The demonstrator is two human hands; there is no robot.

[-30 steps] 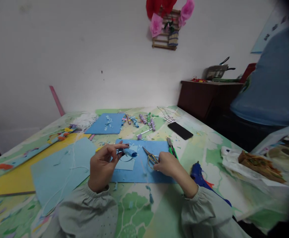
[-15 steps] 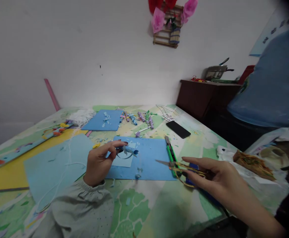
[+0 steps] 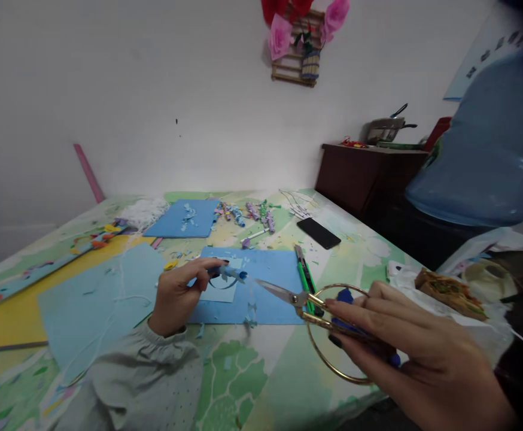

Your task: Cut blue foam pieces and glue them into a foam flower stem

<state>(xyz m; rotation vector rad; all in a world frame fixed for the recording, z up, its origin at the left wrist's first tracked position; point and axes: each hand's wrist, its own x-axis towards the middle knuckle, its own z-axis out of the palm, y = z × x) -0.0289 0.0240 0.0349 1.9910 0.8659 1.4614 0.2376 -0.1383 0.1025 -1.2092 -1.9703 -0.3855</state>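
Pinched in my left hand (image 3: 181, 293) is a small blue rolled paper piece (image 3: 231, 273) with cut, curling edges, held above a light blue paper square (image 3: 219, 291) on a blue foam sheet (image 3: 273, 299). My right hand (image 3: 416, 341) grips gold-handled scissors (image 3: 304, 302). Their blades look closed and point left, a short gap from the rolled paper's end. Under the scissors lies a green utility knife (image 3: 305, 275) along the sheet's right edge. Something dark blue (image 3: 344, 296) shows behind the scissor handles, partly hidden.
Several curled paper rolls (image 3: 261, 214) and a second blue sheet (image 3: 181, 224) lie at the back. A black phone (image 3: 319, 233) rests right of them. Light blue paper (image 3: 104, 299) covers the left side. Wrapped food (image 3: 450, 293) and a large water bottle (image 3: 481, 149) stand right.
My right hand has brought the scissors nearer to the camera and leftward, closer to the rolled paper. My left hand keeps its pinch nearly in place. The view has shifted slightly.
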